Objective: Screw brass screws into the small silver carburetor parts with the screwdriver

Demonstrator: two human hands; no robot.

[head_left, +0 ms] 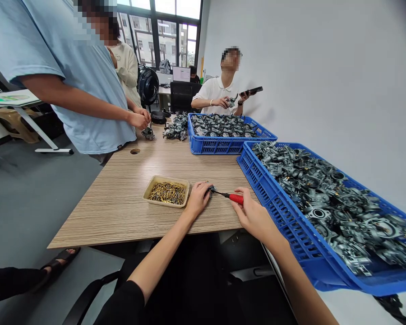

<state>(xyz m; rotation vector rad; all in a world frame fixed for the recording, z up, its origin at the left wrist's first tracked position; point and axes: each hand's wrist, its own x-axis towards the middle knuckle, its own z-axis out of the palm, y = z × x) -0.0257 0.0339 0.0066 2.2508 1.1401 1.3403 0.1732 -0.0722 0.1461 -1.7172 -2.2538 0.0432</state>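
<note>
My left hand (199,198) is closed round a small grey metal part (211,190), which looks like a carburetor body, and rests on the wooden table (122,198). Most of that part is hidden behind the fingers. In my right hand (252,214) is a screwdriver (236,198) with a red handle. Its dark shaft points left, and the tip meets the metal part, though the exact contact point is too small to make out. Just left of my left hand stands a beige tray (145,197) of small brass pieces (167,193).
A blue crate (274,198) heaped with metal carburetor bodies (320,189) stands close on the right. Behind it is another filled blue crate (213,146). More parts (176,127) lie at the back. A person in light blue (88,99) handles a part; a person in white (219,90) sits opposite.
</note>
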